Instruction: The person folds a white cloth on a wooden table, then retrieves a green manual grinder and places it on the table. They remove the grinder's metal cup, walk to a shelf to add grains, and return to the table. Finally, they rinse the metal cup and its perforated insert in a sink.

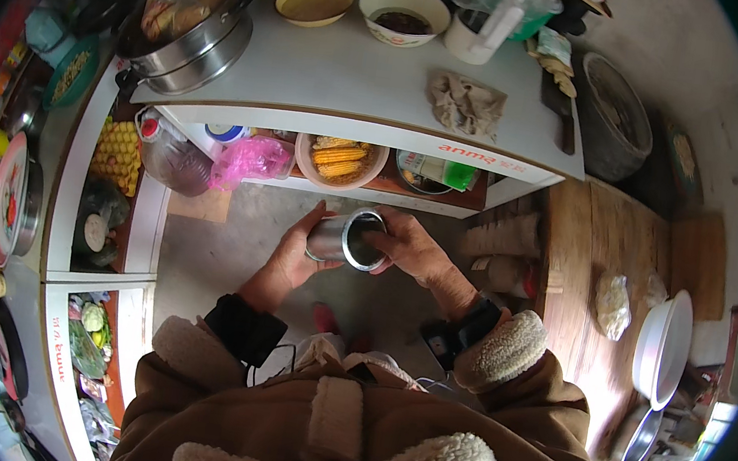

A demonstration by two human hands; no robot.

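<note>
A shiny metal cup (329,239) lies tilted on its side between my hands, its rim turned to the right. My left hand (296,248) wraps the base end. At the rim is my right hand (413,244), with the thumb outside and fingers reaching into the mouth; the inside is dark. Both hands are above the floor, in front of a white counter (334,77). On the open shelf below the counter top, a bowl (301,161) holds several corn cobs (338,159). Beside it is a pink plastic bag (251,161).
A steamer pot (194,68), a yellow bowl (314,2), a white bowl (405,15), a crumpled cloth (466,105) and a knife (567,127) are on the counter. At right stands a wooden table (584,261) with a white basin (663,350). A large plastic jug (174,157) is at left.
</note>
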